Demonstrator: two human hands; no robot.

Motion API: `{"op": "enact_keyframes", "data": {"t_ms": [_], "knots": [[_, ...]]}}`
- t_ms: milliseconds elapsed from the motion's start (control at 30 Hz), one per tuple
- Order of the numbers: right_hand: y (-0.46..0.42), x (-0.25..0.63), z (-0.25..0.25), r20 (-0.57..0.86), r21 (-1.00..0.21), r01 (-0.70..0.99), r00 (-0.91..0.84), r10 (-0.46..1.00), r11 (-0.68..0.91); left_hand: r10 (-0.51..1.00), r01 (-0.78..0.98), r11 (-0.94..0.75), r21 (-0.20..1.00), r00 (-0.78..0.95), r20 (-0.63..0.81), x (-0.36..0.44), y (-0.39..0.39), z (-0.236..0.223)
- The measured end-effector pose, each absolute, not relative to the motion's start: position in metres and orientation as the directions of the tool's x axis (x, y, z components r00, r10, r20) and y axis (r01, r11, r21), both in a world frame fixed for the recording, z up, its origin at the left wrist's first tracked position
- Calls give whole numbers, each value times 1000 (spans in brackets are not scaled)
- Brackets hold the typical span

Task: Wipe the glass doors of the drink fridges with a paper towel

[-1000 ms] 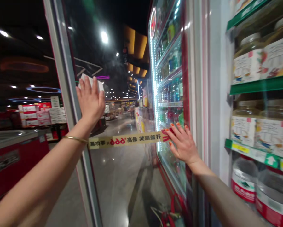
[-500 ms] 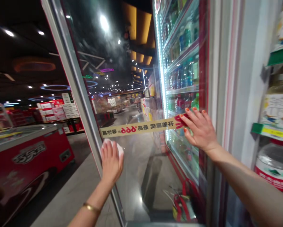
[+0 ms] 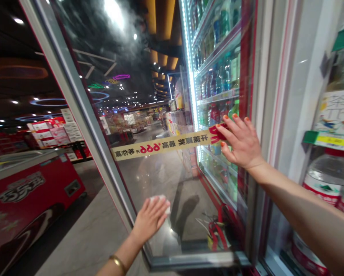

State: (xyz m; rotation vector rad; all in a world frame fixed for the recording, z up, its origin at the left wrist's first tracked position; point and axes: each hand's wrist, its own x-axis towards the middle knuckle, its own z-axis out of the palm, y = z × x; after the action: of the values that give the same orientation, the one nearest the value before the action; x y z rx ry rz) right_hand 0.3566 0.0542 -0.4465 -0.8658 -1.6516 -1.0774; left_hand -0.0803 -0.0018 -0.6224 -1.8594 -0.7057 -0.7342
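A framed glass door (image 3: 149,184) of a drinks cooler stands open in front of me. Under the fingers of my left hand (image 3: 150,219) a small white cloth (image 3: 166,205) is pressed to the lower part of the pane; most of it is hidden. Higher up and to the right, my right hand (image 3: 241,143) lies flat on the glass with fingers spread and holds nothing. Its fingertips touch the red end of a yellow printed strip (image 3: 160,147) that runs across the door, its lettering mirrored.
Bottles fill lit shelves (image 3: 218,96) seen through the pane. More large bottles (image 3: 327,172) stand at the right beside the cooler frame (image 3: 271,115). A red chest freezer (image 3: 36,191) is at the left. Red straps and cables (image 3: 218,232) show low behind the glass.
My left hand has moved down and right across the pane with the cloth, away from the door's side frame. My right hand stays on the strip's end while the camera view has tilted down slightly.
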Motion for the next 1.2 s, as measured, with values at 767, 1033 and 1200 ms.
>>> {"op": "enact_keyframes", "data": {"t_ms": [767,1033,1200], "knots": [[54,359,-448,942,292,901,-329,65,322,216,977,-212,26,21,976,-5,43,-458],[46,359,-447,942,303,889,-334,34,344,116,684,-408,-604,695,709,24,21,-544],[32,331,-422,866,455,825,-497,48,336,190,946,-186,-266,301,935,-49,29,-495]]}}
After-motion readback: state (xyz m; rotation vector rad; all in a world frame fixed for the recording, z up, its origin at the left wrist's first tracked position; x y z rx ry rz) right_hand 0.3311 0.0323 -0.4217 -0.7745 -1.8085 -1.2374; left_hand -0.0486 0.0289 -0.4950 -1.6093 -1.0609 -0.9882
